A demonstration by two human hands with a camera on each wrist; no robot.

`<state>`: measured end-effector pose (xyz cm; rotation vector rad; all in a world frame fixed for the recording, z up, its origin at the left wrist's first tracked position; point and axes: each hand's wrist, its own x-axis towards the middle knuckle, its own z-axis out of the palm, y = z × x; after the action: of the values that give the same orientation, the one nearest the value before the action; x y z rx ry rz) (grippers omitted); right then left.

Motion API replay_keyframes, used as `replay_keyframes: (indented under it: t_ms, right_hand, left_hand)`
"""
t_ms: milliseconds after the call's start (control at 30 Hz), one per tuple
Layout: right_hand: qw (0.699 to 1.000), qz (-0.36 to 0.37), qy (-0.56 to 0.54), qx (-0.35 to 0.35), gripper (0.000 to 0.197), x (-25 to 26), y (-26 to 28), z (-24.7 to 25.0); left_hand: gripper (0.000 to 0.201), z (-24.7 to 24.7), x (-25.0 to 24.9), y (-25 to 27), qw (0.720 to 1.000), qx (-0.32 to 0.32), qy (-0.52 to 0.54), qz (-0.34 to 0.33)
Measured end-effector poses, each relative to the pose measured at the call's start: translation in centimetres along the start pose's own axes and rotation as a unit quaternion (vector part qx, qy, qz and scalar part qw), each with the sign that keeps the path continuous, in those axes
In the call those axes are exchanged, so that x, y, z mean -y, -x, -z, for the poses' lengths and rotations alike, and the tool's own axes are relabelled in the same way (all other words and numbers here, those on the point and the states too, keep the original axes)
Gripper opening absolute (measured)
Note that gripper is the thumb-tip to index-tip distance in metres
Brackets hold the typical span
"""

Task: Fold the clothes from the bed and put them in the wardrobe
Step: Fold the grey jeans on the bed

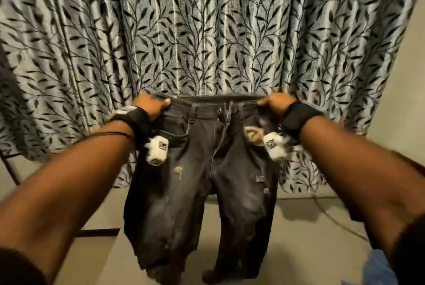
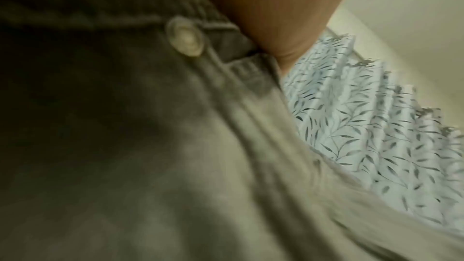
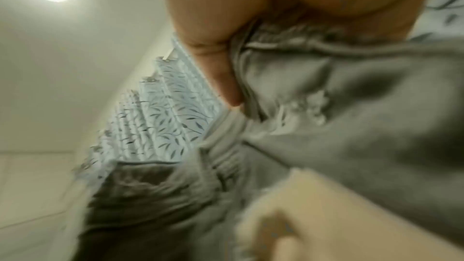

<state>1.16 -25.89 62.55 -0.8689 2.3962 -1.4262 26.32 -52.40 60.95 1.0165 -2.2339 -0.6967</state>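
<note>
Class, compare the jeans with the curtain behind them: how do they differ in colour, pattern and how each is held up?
The jeans are dark, faded grey denim; the curtain is pale blue-grey. The jeans are plain with frayed rips; the curtain carries a black leaf print. The jeans hang from the left hand and right hand gripping the waistband; no hand touches the curtain. Both hang downward.

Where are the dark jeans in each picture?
Head: jeans hang in the middle, held at the waistband by the left hand and right hand.
Left wrist: jeans fill the left and bottom.
Right wrist: jeans fill the right and bottom.
Shared landmark: leaf-patterned curtain.
</note>
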Motion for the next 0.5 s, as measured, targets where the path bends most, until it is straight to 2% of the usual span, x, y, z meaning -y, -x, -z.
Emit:
replay_keyframes:
  t_ms: [100,200,267,333,400,500]
  right_hand:
    - [0.996,-0.039,0.052,-0.060,0.011,-0.8,-2.0,-5.3]
    - [0.992,-0.057,-0.027,-0.106,0.013,-0.1,-1.0,-8.8]
    - [0.992,-0.042,-0.026,-0.120,0.015,0.4,0.0,-9.9]
    - [0.993,0.018,0.042,-0.112,0.016,0.6,1.1,-9.0]
    - [0.991,0.100,0.074,-0.042,0.020,0.3,2.2,-6.5]
    - [0.969,0.193,-0.024,0.154,0.035,-0.5,4.3,-1.4]
  left_hand:
    - [0.057,-2.9,-1.2,-1.2,0.999,0.002,-0.037,0.014]
    - [0.037,-5.4,-1.9,0.2,1.000,-0.003,0.008,0.011]
    - [0.036,-6.3,-1.6,1.1,0.998,-0.031,0.052,0.005]
    - [0.036,-5.3,-1.0,2.4,0.996,-0.060,0.045,-0.037]
    - [0.032,-2.5,0.0,3.5,0.994,-0.034,0.043,-0.095]
    - [0.018,3.0,2.3,5.2,0.976,0.066,0.118,-0.173]
